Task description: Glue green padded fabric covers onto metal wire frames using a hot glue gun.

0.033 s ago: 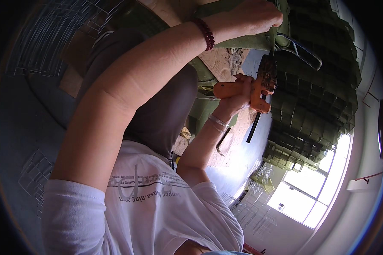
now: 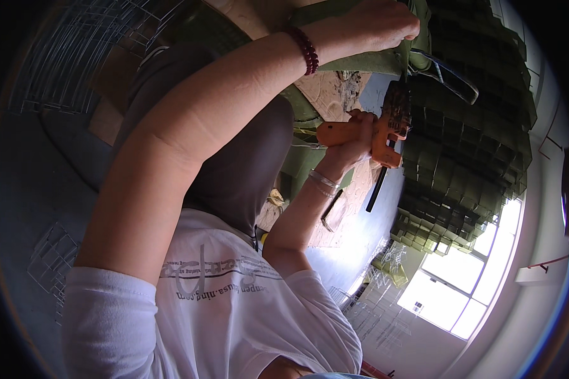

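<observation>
My left hand (image 2: pixel 380 26) is closed at the top of the view, its fingers pinched on the edge of some green fabric (image 2: pixel 367 63). Below it, my right hand (image 2: pixel 355 146) wraps round the grip of an orange pistol-grip gun tool (image 2: pixel 383 142). The tool's dark, narrow head points up at the fabric just under my left hand, and a black rod sticks out at its other end. Beside the fabric, a bent metal wire frame (image 2: pixel 452 79) juts out to the right. Where the tool's tip meets the fabric is too dark to tell.
Stacked green fabric-covered frames (image 2: pixel 464 151) rise on the right. Bare wire frames (image 2: pixel 76 69) are piled at the upper left. Brown cardboard (image 2: pixel 332 95) lies below the fabric, with a dark, thin tool (image 2: pixel 332 210) on it. A bright window (image 2: pixel 455 287) stands at the lower right.
</observation>
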A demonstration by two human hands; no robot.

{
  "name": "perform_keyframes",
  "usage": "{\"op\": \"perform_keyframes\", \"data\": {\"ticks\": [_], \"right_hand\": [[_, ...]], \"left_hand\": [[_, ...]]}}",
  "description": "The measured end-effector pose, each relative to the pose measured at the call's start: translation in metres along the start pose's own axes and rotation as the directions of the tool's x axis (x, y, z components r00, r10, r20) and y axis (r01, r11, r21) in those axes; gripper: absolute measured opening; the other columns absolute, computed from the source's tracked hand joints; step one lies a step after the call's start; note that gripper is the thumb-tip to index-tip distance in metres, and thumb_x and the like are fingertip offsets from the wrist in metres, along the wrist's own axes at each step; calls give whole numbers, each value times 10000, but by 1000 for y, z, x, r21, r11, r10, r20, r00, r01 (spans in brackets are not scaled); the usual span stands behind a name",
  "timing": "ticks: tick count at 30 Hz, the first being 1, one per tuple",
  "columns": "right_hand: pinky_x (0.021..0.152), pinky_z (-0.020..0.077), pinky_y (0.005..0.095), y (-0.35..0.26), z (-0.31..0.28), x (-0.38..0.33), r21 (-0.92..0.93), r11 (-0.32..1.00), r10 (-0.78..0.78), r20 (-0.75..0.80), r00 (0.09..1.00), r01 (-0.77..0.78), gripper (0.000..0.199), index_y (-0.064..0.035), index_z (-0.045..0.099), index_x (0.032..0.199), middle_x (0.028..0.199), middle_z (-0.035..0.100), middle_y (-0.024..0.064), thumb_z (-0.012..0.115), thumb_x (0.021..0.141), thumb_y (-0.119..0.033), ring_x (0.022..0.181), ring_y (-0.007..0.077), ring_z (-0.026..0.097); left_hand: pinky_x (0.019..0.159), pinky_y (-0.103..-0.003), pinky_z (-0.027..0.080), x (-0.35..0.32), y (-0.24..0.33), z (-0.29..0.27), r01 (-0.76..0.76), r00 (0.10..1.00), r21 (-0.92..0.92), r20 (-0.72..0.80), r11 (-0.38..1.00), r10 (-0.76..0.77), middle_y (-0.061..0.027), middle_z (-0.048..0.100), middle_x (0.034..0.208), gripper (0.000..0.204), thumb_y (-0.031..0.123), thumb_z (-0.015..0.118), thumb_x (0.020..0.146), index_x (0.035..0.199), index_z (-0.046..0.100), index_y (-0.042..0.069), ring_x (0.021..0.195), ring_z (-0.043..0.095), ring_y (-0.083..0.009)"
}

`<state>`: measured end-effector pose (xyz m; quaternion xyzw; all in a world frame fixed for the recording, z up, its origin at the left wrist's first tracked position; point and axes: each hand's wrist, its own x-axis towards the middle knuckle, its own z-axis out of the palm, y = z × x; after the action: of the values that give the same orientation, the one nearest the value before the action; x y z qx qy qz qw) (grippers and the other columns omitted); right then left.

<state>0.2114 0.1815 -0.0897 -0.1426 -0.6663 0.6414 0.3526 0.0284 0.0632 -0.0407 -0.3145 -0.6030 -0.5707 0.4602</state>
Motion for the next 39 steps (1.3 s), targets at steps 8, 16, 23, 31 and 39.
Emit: {"op": "perform_keyframes", "data": {"ticks": [8, 16, 23, 31, 39], "right_hand": [[787, 437, 316, -3, 5, -4, 13, 1000, 3, 6, 1000, -3, 89, -59, 542, 929, 784, 595, 54, 561, 884, -133, 796, 174, 575], [756, 433, 301, -5, 9, -8, -31, 1000, -4, 16, 1000, 4, 113, -65, 556, 849, 782, 602, 75, 545, 893, -169, 774, 165, 561], [757, 442, 308, -13, 18, -14, 8, 1000, 15, -13, 1000, -15, 99, -63, 557, 833, 784, 595, 69, 564, 878, -151, 774, 168, 561], [733, 452, 309, -7, 10, -8, -1, 999, 43, -41, 998, -43, 84, -60, 553, 840, 771, 578, 58, 574, 871, -135, 751, 170, 563], [738, 455, 310, -11, 16, -12, -29, 999, 20, -30, 999, -21, 56, -56, 558, 837, 751, 579, 58, 569, 864, -104, 751, 174, 566]], "left_hand": [[678, -417, 467, 2, 0, -1, 5, 1000, -44, -8, 999, -5, -113, 558, 701, 106, -14, 594, 715, 745, 511, 44, 729, 582, -305], [707, -423, 469, 5, 4, -5, 72, 995, 4, 67, 997, -72, -125, 591, 736, 74, -11, 592, 724, 764, 553, 37, 768, 599, -311], [734, -432, 460, 9, 11, -8, 118, 987, 9, 105, 993, -119, -129, 586, 734, 69, -7, 593, 730, 754, 549, 40, 784, 597, -317], [754, -428, 443, 3, 8, -9, 105, 990, -13, 93, 994, -104, -126, 588, 771, 84, -10, 584, 735, 788, 544, 41, 809, 582, -313], [741, -409, 449, 4, 6, -7, 72, 996, -32, 61, 997, -70, -123, 581, 755, 100, -18, 573, 731, 797, 528, 42, 789, 579, -311]]}}
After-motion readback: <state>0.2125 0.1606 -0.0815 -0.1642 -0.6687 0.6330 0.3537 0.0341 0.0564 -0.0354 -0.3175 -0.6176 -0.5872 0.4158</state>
